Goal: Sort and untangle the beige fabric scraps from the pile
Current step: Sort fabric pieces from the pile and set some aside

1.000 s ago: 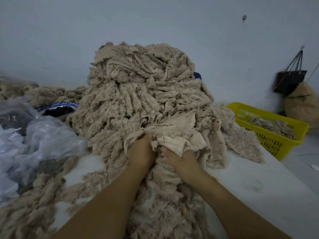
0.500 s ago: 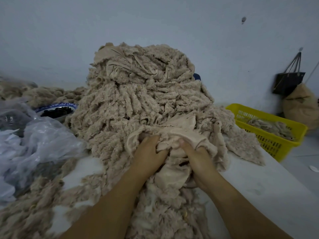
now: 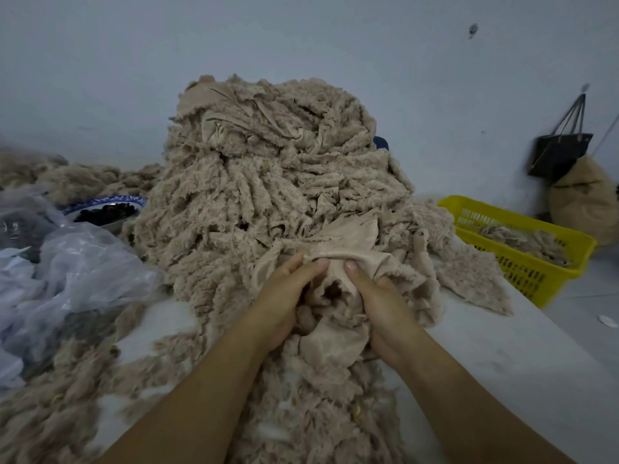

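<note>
Scraps (image 3: 338, 259) of beige cloth sit bunched at the foot of the pile (image 3: 268, 182), where we can reach them without toppling it. Our left hand (image 3: 284, 296) and right hand (image 3: 378, 303) both clench the same smooth piece, thumbs close together, likely to part it from the fuzzy strips. Right of the pile, a yellow basket (image 3: 536, 269) holds sorted pieces.
</note>
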A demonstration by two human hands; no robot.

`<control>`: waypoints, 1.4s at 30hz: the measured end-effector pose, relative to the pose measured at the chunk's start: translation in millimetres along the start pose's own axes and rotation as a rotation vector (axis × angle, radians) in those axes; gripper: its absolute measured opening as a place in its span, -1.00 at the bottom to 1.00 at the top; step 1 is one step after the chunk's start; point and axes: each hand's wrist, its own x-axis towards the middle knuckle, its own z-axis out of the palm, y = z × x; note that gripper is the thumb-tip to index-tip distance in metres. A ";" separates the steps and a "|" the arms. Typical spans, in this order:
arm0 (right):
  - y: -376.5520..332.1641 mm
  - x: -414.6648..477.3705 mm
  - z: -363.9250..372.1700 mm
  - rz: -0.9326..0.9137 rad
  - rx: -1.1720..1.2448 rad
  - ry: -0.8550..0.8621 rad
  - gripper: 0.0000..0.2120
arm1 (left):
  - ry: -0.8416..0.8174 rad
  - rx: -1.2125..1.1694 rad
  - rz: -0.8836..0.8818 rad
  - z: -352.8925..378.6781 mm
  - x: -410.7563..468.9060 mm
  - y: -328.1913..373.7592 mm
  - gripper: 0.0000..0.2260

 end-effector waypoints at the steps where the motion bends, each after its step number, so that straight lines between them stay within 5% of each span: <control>1: -0.7 -0.7 1.2 -0.008 -0.018 -0.001 -0.68 | -0.020 -0.050 -0.018 0.6 0.4 1.1 -0.52; 7: -2.4 -3.4 4.0 -0.004 0.056 -0.033 -0.70 | -0.084 -0.203 -0.073 1.5 -1.8 7.3 -0.54; 16: -2.8 1.4 2.7 0.043 0.007 0.149 -0.53 | -0.052 -0.097 -0.110 5.1 -3.9 8.0 -0.59; 19: -7.5 -0.9 -0.1 0.047 -0.002 0.104 -0.58 | -0.010 0.030 -0.043 8.6 -2.6 6.7 -0.70; 24: -2.2 -4.1 3.4 0.004 -0.241 -0.053 -0.39 | 0.053 0.350 0.076 17.7 -5.5 0.8 -0.69; 29: 2.9 -2.1 7.2 -0.025 -0.152 0.035 -0.69 | 0.019 0.317 0.090 22.0 -9.1 0.2 -0.75; 33: 6.0 -1.5 8.9 -0.009 -0.239 0.161 -0.62 | -0.036 0.302 0.136 24.5 -14.6 2.8 -0.42; 37: 7.3 1.6 9.2 -0.021 -0.282 0.199 -0.59 | -0.038 0.420 0.168 23.8 -10.8 -3.2 -0.67; 42: 11.1 10.5 9.2 0.069 -0.245 0.195 -0.50 | 0.003 0.807 0.337 32.9 -14.0 0.9 -0.64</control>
